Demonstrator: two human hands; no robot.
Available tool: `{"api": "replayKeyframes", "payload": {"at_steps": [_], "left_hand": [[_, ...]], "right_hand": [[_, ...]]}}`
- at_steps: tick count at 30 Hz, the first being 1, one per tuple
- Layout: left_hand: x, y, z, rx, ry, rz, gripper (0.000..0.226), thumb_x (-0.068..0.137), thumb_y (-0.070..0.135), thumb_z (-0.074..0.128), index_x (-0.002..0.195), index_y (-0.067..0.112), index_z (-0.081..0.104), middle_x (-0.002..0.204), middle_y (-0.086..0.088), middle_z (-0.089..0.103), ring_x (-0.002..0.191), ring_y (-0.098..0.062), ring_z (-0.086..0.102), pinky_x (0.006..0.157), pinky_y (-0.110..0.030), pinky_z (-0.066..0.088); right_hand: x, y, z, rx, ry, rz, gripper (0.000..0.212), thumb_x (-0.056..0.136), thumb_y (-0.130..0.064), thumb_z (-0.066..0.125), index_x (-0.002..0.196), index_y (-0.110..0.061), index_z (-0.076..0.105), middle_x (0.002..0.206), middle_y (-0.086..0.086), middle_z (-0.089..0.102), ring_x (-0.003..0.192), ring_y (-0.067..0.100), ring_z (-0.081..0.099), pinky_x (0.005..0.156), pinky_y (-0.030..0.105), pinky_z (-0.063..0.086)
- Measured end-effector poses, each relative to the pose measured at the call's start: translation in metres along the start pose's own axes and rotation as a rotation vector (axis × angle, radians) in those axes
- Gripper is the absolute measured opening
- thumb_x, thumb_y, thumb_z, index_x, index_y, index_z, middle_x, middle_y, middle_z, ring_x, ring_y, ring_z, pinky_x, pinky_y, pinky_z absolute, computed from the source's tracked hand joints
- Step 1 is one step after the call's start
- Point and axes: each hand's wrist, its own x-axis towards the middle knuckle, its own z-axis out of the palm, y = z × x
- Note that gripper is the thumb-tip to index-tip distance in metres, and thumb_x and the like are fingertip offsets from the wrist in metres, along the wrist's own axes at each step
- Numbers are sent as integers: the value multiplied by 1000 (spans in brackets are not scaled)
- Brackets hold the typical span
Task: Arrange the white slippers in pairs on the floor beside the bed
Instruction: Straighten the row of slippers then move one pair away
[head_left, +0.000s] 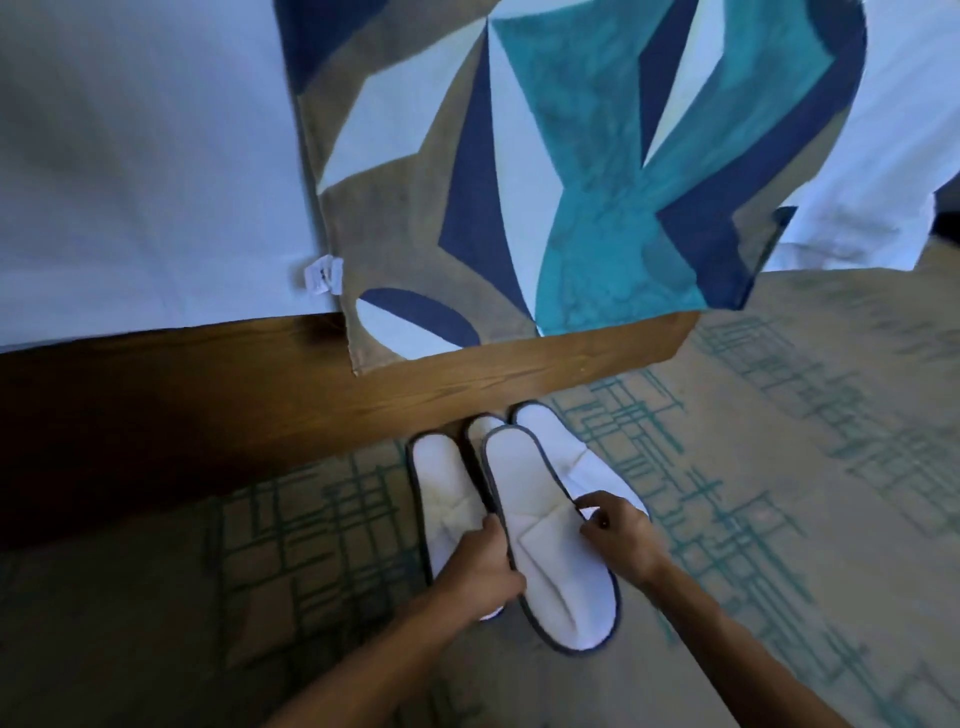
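Several white slippers with dark blue trim lie on the carpet against the wooden bed base (208, 395). The middle slipper (540, 525) is on top, overlapping another slipper (480, 423) of which only the heel end shows. My left hand (480, 569) grips the middle slipper's left edge and my right hand (615, 535) grips its right edge. A left slipper (441, 483) lies flat beside it, partly under my left hand. A right slipper (566, 447) lies angled behind my right hand, its toe end hidden.
A patterned bed runner (571, 182) in teal, navy and tan hangs over the white sheet (130, 182) down to the bed base. Beige carpet with teal lines (779, 467) spreads to the right and toward me.
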Motion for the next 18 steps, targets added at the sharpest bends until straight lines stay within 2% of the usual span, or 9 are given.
{"api": "replayKeyframes", "payload": {"at_steps": [3,4,8,12,14,18], "left_hand": [[23,24,8,2,10,74,33,84,20,61,108,12,39,88,-15,63,90,-35,62,66,-33,47],[32,31,12,2,5,94,35,83,20,63,107,11,38,88,-18,63,90,-36,62,66,-35,48],[66,57,32,81,-51,91,54,84,12,60,128,-3,33,104,-27,60,96,-40,59,68,-36,44],[92,78,48,75,-48,130,45,84,9,62,121,2,37,95,-25,63,88,-41,61,68,-40,52],[104,85,55,58,-42,138,41,83,8,61,117,3,39,93,-25,63,86,-41,62,63,-37,48],[129,101,67,71,-45,93,34,85,10,59,111,2,40,94,-26,62,86,-42,61,59,-35,40]], "right_hand": [[16,25,-20,28,28,27,29,81,-9,55,106,-20,62,56,-5,51,49,9,45,46,21,32],[21,32,-26,33,41,29,28,80,-9,55,105,-20,63,54,-5,50,47,9,44,46,22,32],[45,59,-51,18,78,23,27,81,-9,54,103,-20,65,54,-6,48,46,7,41,45,22,30],[67,80,-72,8,78,6,28,82,-7,52,106,-16,64,55,-5,48,48,7,42,47,24,32],[77,87,-80,15,68,12,29,83,-6,50,107,-16,63,57,-3,48,49,9,42,48,24,33],[102,98,-95,-45,51,7,33,83,-4,46,109,-18,62,67,5,55,52,10,44,45,14,38]]}}
